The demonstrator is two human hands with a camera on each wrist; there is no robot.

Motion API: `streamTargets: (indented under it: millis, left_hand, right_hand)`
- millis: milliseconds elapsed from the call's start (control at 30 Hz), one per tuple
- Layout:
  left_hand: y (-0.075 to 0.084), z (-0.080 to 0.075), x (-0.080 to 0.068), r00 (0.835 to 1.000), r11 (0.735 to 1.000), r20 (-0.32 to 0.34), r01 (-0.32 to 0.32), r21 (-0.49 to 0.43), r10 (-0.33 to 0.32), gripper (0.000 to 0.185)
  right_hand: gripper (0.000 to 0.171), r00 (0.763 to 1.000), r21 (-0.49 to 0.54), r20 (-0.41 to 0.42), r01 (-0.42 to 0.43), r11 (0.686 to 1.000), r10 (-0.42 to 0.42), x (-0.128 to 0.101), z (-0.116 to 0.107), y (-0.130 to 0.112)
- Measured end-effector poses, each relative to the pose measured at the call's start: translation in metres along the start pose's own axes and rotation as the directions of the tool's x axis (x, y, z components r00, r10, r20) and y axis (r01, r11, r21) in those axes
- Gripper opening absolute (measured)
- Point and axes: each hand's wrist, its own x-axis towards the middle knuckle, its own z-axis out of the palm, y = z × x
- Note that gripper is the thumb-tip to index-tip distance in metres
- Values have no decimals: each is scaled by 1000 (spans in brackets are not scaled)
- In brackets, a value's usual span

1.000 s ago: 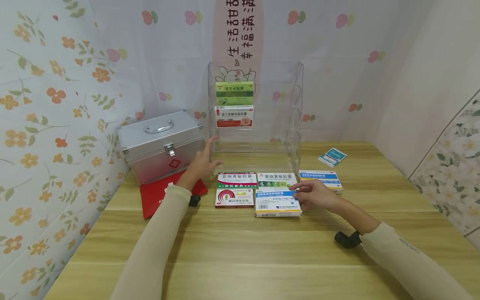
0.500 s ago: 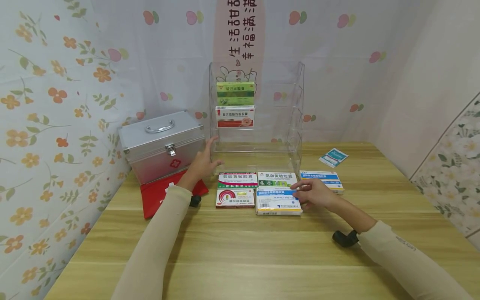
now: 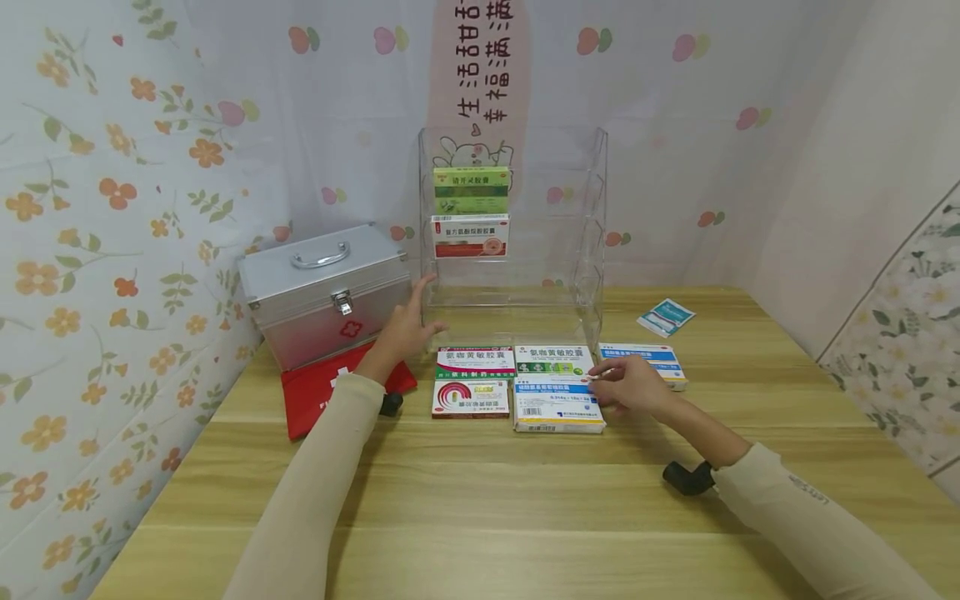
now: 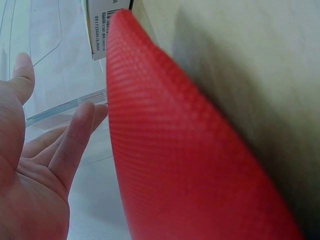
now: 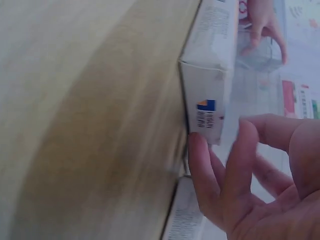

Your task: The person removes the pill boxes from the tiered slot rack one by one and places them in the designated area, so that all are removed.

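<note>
On the table, both hands as before: left (image 3: 401, 329) open against rack (image 3: 517, 283), right (image 3: 630, 385) loosely curled beside blue-white box (image 3: 557, 406).

home corner | floral wallpaper (image 3: 112, 208) | first-aid case (image 3: 322, 292) | wooden table (image 3: 525, 500)

head: high, facing table (image 3: 525, 500) | wrists: close, low | shared: hands
</note>
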Motion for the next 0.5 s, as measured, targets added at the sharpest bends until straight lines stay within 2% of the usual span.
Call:
streamTargets:
  millis: [133,267,500]
  left_hand:
    - [1,-1,-2,1000,1000,2,7,-14,-7,94]
    - [1,-1,-3,1000,1000,-9,2,-9,-2,93]
    - [2,1,-1,1000,1000,-1,4,-7,-4,93]
  right_hand:
    - [32,998,-37,-61,23,999,-25,-1,-6,-4]
    - [32,993,5,-100,57,998,-56,2,-10,-8]
    - [34,986,76,-161,58,995,-45,9,-7,-19]
